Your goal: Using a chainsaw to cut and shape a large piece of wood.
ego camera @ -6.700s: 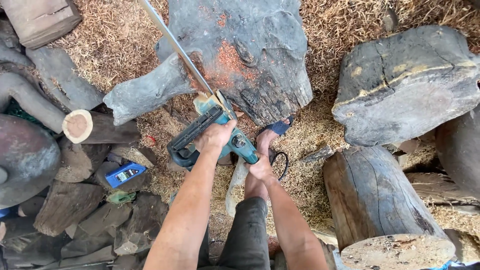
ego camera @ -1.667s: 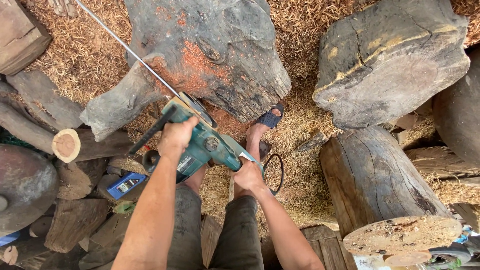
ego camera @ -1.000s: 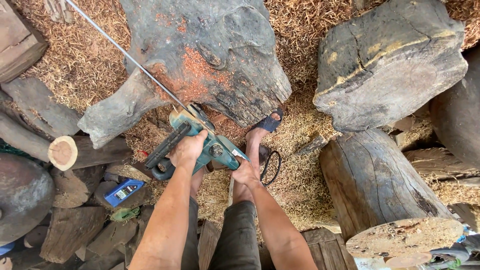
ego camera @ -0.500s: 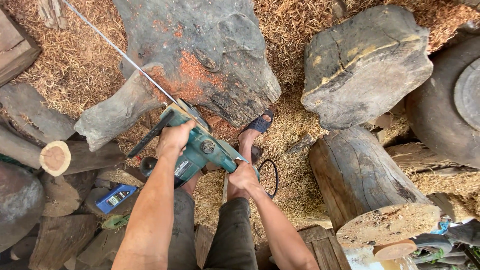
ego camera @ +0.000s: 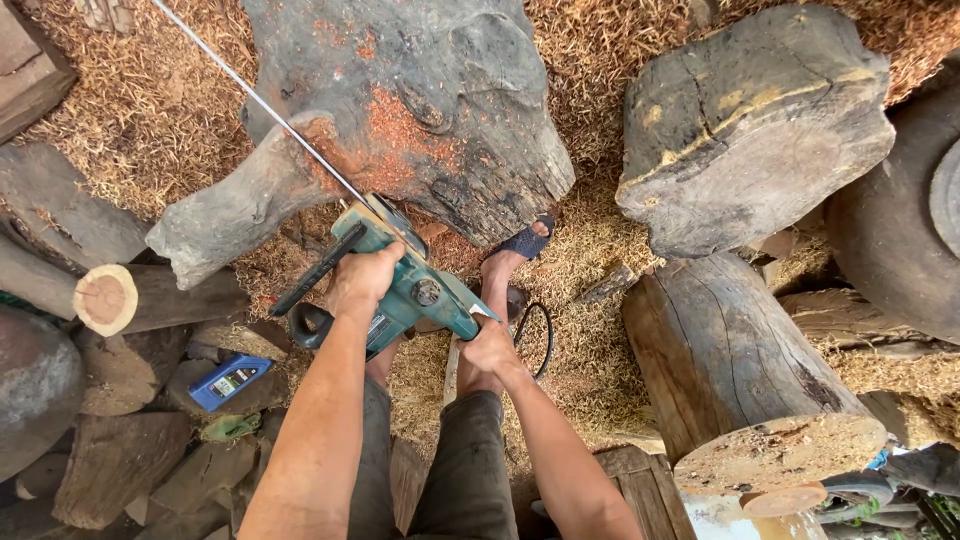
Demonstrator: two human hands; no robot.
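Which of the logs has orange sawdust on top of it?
The big dark gnarled log that the chainsaw bar lies across. Its top carries orange-red sawdust; the other logs have none.

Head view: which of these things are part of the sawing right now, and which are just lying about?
In use:
- teal chainsaw, bar laid on the wood
- big dark gnarled log with orange sawdust at the cut
- left hand on the front handle
- right hand on the rear grip

Lying about:
- blue container
- cut round log
- large stumps
- black cord loop
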